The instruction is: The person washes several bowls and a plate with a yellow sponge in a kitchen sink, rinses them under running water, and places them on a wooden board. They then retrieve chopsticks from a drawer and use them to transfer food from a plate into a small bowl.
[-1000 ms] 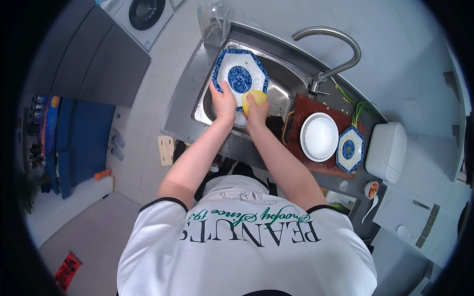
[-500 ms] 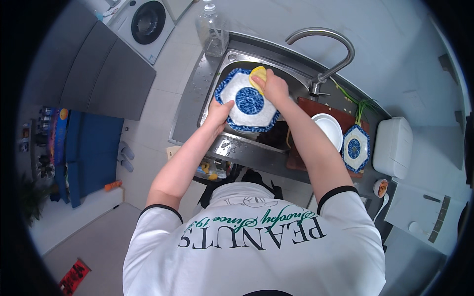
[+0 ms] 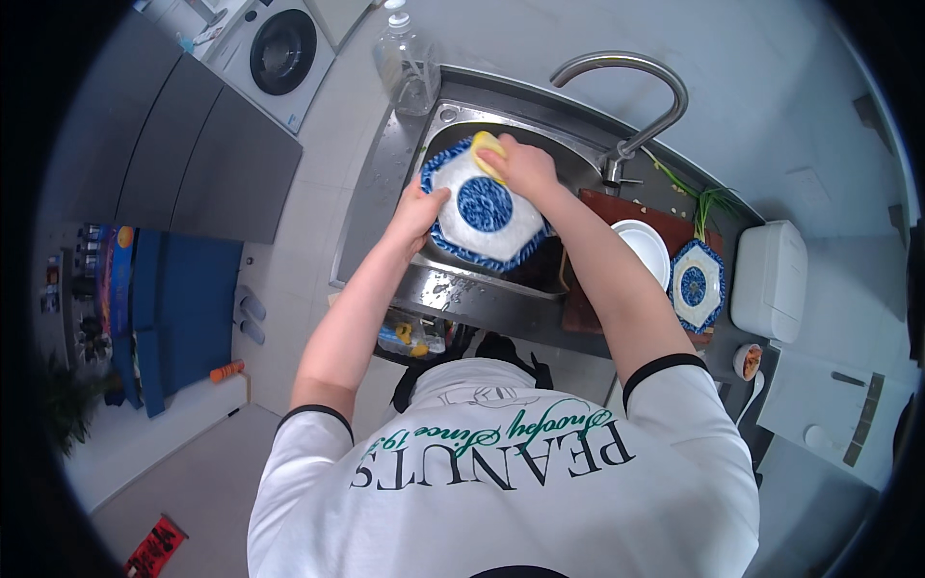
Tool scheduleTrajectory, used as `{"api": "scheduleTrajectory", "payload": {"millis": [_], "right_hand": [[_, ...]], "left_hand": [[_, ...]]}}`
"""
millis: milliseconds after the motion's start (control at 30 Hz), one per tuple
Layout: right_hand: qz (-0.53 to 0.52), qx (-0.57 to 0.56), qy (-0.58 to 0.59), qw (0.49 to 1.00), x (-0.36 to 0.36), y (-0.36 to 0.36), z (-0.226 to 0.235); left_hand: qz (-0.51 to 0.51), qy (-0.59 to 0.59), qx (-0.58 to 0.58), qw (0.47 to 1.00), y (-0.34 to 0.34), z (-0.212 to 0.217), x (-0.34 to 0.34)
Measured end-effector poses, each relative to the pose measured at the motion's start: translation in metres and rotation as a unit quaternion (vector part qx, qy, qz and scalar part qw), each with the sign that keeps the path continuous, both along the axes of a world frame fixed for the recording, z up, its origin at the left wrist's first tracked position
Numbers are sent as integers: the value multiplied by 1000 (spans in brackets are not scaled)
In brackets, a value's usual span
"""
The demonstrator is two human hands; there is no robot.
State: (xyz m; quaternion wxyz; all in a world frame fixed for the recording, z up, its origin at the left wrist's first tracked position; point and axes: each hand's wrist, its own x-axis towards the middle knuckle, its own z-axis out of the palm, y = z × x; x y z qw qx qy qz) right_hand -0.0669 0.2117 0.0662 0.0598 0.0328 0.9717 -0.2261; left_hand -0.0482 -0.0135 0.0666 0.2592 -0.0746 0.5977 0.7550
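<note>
Over the sink (image 3: 453, 286) I hold a blue-and-white plate (image 3: 485, 204) with an angular patterned rim and a round blue motif in its middle. My left hand (image 3: 418, 209) grips its left edge, thumb on the upper face, the other fingers hidden beneath. At the plate's far edge my right hand (image 3: 520, 166) is closed round a yellow sponge (image 3: 487, 154) and presses it to the rim. The plate is slightly smeared by motion.
A curved metal faucet (image 3: 674, 91) rises behind the sink; a clear pump bottle (image 3: 409, 67) stands at its far left corner. To the right, a brown cutting board (image 3: 590, 313) bears white dishes (image 3: 644, 249), another blue-and-white plate (image 3: 696, 286) and green onions (image 3: 711, 204). Beyond is a white bin (image 3: 771, 279).
My right hand has slid the sponge a little left along the plate's far rim. The plate has turned slightly in my left hand, which has moved a bit farther up its edge.
</note>
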Motion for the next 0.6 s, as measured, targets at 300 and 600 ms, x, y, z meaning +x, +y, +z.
{"api": "scheduleTrajectory", "payload": {"millis": [300, 600], "right_hand": [[-355, -426, 171, 814, 62, -70, -89], [-150, -514, 78, 841, 74, 9, -70]], "left_hand": [[358, 81, 42, 929, 42, -35, 24], [102, -90, 27, 990, -23, -23, 3]]}}
